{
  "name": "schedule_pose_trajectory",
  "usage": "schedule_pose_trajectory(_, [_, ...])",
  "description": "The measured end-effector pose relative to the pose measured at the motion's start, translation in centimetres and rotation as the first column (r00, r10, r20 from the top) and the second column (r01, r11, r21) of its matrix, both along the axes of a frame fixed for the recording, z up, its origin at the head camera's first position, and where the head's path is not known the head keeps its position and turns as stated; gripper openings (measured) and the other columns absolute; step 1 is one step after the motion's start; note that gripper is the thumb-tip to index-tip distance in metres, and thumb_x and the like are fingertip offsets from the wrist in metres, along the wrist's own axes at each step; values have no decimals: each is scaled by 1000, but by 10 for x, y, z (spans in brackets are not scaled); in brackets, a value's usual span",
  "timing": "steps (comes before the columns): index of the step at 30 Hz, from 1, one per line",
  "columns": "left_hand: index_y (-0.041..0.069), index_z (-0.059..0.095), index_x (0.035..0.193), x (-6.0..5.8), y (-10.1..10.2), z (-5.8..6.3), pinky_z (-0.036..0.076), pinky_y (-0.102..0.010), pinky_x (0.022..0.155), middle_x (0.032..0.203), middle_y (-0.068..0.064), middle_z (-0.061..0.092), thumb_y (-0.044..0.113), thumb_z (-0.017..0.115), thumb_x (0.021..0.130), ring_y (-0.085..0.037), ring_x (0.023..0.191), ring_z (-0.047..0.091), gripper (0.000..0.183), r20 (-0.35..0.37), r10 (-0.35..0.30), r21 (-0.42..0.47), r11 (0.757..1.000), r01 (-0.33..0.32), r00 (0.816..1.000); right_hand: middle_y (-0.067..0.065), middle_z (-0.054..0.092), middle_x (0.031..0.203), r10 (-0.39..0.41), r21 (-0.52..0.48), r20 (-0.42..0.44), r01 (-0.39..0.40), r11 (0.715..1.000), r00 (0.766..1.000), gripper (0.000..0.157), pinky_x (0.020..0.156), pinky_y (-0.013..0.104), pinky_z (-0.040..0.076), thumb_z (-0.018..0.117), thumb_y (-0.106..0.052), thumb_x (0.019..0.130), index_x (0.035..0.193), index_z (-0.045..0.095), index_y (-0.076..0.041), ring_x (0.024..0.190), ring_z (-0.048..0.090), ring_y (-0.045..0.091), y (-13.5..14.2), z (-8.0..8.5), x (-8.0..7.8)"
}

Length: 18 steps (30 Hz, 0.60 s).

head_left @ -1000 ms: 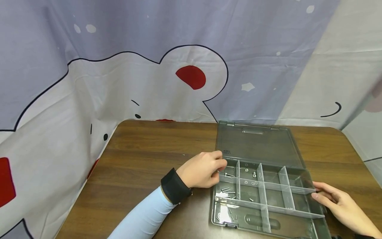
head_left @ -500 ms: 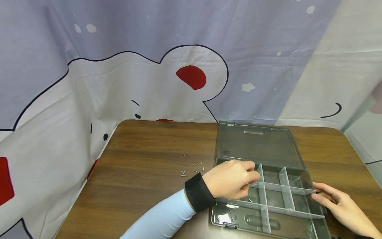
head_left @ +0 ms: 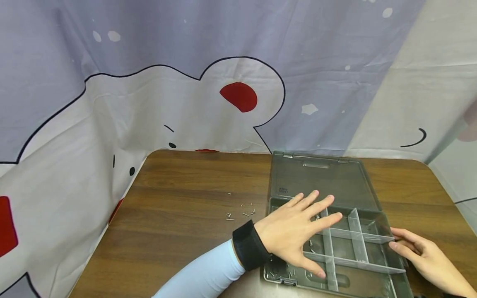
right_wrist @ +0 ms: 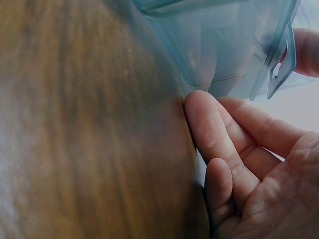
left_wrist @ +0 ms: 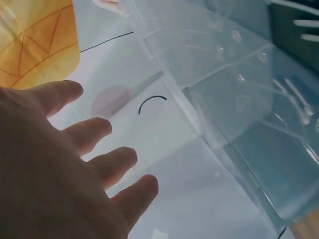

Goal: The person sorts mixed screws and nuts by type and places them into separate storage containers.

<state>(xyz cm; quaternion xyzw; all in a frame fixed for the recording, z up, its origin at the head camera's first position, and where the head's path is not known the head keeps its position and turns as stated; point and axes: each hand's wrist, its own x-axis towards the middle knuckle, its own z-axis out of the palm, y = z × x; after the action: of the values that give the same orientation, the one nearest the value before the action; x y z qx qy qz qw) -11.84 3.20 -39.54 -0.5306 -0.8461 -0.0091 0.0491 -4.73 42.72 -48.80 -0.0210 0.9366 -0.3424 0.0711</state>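
A grey see-through storage box (head_left: 344, 244) with dividers lies on the table, its lid (head_left: 320, 178) folded back flat. My left hand (head_left: 294, 231) is spread above its left compartments, fingers straight and apart, holding nothing. The hand hides much of that side. Small screws (head_left: 311, 246) show in a compartment beside the thumb, and more lie in the front left tray. At the box's right wall, my right hand (head_left: 425, 252) holds the edge between thumb and fingers. In the right wrist view its fingertips (right_wrist: 199, 102) rest against the wall, near the tabletop.
Several loose screws (head_left: 230, 217) lie on the wooden table (head_left: 179, 198) left of the box. A patterned curtain (head_left: 167, 95) hangs behind the table's far edge.
My left hand has moved right from the left compartments, and its fingers went from pinched together to spread wide. Loose screws on the table have come into view. The right hand stays put.
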Motion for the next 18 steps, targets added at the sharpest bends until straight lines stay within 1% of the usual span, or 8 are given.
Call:
schedule_pose_trajectory(2, [31,10,167,1,-5,-2,21,-50,129,176,-5,1,98,51,70,-33,162,10,125,7,16,-3,1000,-16,1000,-22,65,115,-7,9,0,7,1000,1000,53,70,16,51,59,-25,106,146,48,7,91,62,-13,0,1,0])
schedule_pose_trajectory(4, [31,11,167,0,-12,-4,19,-51,130,176,-5,1,98,51,71,-33,162,8,124,15,24,6,1000,-24,1000,-11,68,118,-6,10,2,6,1000,1000,53,70,16,51,58,-25,106,146,48,8,91,61,-13,0,2,0])
schedule_pose_trajectory(5, [30,13,167,-1,-16,-4,19,-51,129,176,-5,2,98,52,71,-33,162,9,124,17,26,11,1000,-26,1000,-10,68,118,-8,11,3,8,1000,1000,53,70,16,51,58,-25,106,146,48,8,91,61,-13,0,2,0])
schedule_pose_trajectory(10, [27,18,167,-8,-40,-6,20,-53,129,176,-6,7,95,55,72,-33,162,11,123,44,54,29,998,-55,998,-29,61,113,-8,6,11,8,1000,1000,54,70,16,51,58,-27,106,147,48,7,91,61,-13,-1,2,0])
schedule_pose_trajectory(11, [26,19,167,-10,-45,-7,21,-53,128,176,-6,8,95,56,72,-33,162,12,122,48,62,34,997,-63,997,-28,62,112,-10,9,13,10,1000,1000,53,70,16,51,58,-26,106,147,48,6,91,61,-13,-1,2,1])
schedule_pose_trajectory(12, [26,19,167,-12,-51,-8,21,-53,128,175,-7,9,94,55,73,-32,162,12,122,51,70,40,997,-72,996,-22,65,115,-7,8,17,7,1000,1000,53,70,16,51,58,-26,106,147,47,7,91,61,-13,-1,2,1])
schedule_pose_trajectory(14, [25,22,166,-16,-63,-9,23,-54,128,175,-7,12,93,57,74,-32,162,15,120,60,89,56,994,-92,994,-25,64,115,-5,6,24,5,1000,1000,54,70,16,51,57,-26,107,148,46,8,91,61,-14,-1,2,1])
schedule_pose_trajectory(18, [21,25,165,-24,-84,-12,28,-54,126,173,-9,20,90,57,76,-32,159,24,117,60,115,77,990,-119,992,-18,66,117,-11,7,28,11,1000,1000,54,70,16,51,57,-26,107,147,47,8,91,61,-14,-3,5,1])
